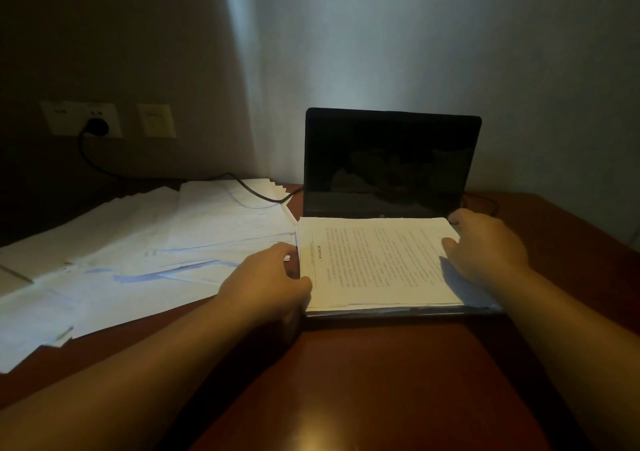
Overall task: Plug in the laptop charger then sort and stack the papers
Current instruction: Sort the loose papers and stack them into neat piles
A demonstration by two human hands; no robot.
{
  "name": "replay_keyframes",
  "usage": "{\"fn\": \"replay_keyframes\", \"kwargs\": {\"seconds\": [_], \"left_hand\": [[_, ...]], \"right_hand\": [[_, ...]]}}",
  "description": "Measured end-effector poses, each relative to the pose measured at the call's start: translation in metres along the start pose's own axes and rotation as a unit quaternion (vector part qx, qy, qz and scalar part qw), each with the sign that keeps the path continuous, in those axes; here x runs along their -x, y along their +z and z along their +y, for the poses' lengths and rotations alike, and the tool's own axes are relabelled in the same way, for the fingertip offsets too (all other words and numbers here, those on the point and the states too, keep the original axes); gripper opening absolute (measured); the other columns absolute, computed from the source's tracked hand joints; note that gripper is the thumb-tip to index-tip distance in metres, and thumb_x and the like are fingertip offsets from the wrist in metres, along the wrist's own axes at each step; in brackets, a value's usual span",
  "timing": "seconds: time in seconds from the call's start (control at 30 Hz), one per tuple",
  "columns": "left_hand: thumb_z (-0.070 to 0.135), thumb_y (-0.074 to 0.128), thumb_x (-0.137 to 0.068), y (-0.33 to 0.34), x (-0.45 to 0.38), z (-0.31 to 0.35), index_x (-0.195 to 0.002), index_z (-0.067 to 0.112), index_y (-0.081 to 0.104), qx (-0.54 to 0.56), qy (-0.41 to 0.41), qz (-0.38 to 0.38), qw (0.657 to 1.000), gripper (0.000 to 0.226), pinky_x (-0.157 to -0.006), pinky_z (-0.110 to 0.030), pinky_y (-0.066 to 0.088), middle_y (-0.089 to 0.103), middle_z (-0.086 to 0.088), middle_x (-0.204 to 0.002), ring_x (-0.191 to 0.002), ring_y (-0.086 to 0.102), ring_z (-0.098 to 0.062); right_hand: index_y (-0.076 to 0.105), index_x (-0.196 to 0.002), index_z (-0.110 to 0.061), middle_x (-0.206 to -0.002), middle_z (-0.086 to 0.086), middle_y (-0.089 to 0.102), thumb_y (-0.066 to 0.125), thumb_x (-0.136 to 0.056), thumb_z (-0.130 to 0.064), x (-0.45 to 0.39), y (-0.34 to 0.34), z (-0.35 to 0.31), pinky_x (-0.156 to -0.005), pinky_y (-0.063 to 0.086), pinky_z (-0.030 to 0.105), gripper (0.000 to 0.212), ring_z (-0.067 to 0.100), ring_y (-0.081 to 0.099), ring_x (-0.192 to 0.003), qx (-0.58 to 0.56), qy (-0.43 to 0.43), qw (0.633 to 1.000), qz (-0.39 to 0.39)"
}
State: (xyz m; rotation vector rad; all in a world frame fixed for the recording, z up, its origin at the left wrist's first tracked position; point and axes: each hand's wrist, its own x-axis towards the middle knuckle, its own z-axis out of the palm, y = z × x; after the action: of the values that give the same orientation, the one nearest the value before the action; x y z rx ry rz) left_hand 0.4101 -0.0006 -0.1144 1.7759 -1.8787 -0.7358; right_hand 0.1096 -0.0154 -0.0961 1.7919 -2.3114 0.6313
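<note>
A stack of printed papers (377, 260) lies on the keyboard of an open black laptop (391, 159) whose screen is dark. My left hand (270, 280) grips the stack's left edge, thumb on top. My right hand (488, 242) holds the right edge, fingers curled over the far corner. Several loose white sheets (145, 253) spread over the desk to the left. A black charger plug (98, 126) sits in the wall socket (83, 118), and its cable (252, 192) runs across the sheets to the laptop.
The reddish wooden desk (381, 381) stretches toward me. A second wall plate (156, 120) is right of the socket. Another cable (485, 204) loops behind the laptop at the right. A grey flat object (12, 277) lies at the far left edge.
</note>
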Motion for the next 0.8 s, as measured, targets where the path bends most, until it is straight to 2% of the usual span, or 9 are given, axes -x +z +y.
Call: {"fn": "replay_keyframes", "kwargs": {"seconds": [0.1,0.17,0.23,0.33,0.47,0.67,0.8], "left_hand": [[0.033,0.064,-0.093,-0.011,-0.002,-0.008,-0.142,0.032,0.044,-0.033,0.002,0.057,0.998,0.053,-0.085,-0.034,0.060,0.062,0.001,-0.129,-0.099,0.067,-0.019],[0.034,0.063,-0.094,-0.021,-0.004,-0.017,-0.142,0.032,0.045,-0.053,0.009,0.083,0.995,0.052,-0.078,-0.026,0.057,0.062,0.003,-0.122,-0.089,0.063,-0.013],[0.035,0.064,-0.093,-0.032,-0.008,-0.028,-0.141,0.032,0.047,-0.072,0.016,0.103,0.992,0.051,-0.076,-0.023,0.052,0.061,0.003,-0.127,-0.089,0.057,-0.011],[0.035,0.064,-0.094,-0.051,-0.012,-0.045,-0.137,0.031,0.051,-0.070,0.017,0.129,0.989,0.045,-0.079,-0.027,0.057,0.061,0.004,-0.127,-0.084,0.060,-0.014],[0.036,0.061,-0.095,-0.072,-0.023,-0.072,-0.132,0.031,0.057,-0.087,0.025,0.167,0.982,0.038,-0.082,-0.023,0.045,0.064,0.007,-0.124,-0.094,0.055,-0.009],[0.038,0.059,-0.096,-0.099,-0.052,-0.102,-0.132,0.031,0.060,-0.122,0.043,0.203,0.971,0.036,-0.083,-0.021,0.039,0.063,0.007,-0.125,-0.096,0.048,-0.004],[0.035,0.059,-0.095,-0.104,-0.068,-0.119,-0.123,0.032,0.064,-0.092,0.045,0.256,0.961,0.029,-0.083,-0.021,0.042,0.059,0.008,-0.127,-0.099,0.051,-0.005]], "right_hand": [[0.050,-0.138,-0.025,-0.129,0.003,0.060,0.062,-0.094,-0.027,0.004,0.002,-0.033,-0.081,0.056,0.040,0.045,0.026,0.061,-0.106,-0.031,-0.039,0.999,-0.001],[0.049,-0.139,-0.027,-0.134,0.000,0.057,0.062,-0.094,-0.029,0.009,0.005,-0.061,-0.088,0.054,0.036,0.046,0.023,0.059,-0.112,-0.048,-0.080,0.996,-0.005],[0.047,-0.140,-0.030,-0.138,-0.004,0.052,0.063,-0.094,-0.031,0.015,0.010,-0.092,-0.091,0.050,0.031,0.048,0.018,0.058,-0.115,-0.066,-0.137,0.988,-0.020],[0.045,-0.140,-0.035,-0.141,-0.010,0.048,0.063,-0.094,-0.032,0.026,0.017,-0.141,-0.091,0.046,0.026,0.049,0.012,0.054,-0.117,-0.082,-0.221,0.970,-0.063],[0.047,-0.138,-0.036,-0.141,-0.013,0.049,0.063,-0.094,-0.033,0.024,0.030,-0.200,-0.094,0.045,0.027,0.047,0.011,0.051,-0.122,-0.083,-0.307,0.942,-0.107],[0.049,-0.136,-0.034,-0.138,-0.008,0.052,0.061,-0.095,-0.033,0.001,0.061,-0.263,-0.096,0.048,0.033,0.043,0.015,0.050,-0.120,-0.087,-0.346,0.922,-0.154],[0.050,-0.136,-0.033,-0.137,-0.007,0.052,0.058,-0.097,-0.031,-0.014,0.084,-0.291,-0.093,0.048,0.030,0.040,0.015,0.053,-0.115,-0.072,-0.366,0.912,-0.169]]}}
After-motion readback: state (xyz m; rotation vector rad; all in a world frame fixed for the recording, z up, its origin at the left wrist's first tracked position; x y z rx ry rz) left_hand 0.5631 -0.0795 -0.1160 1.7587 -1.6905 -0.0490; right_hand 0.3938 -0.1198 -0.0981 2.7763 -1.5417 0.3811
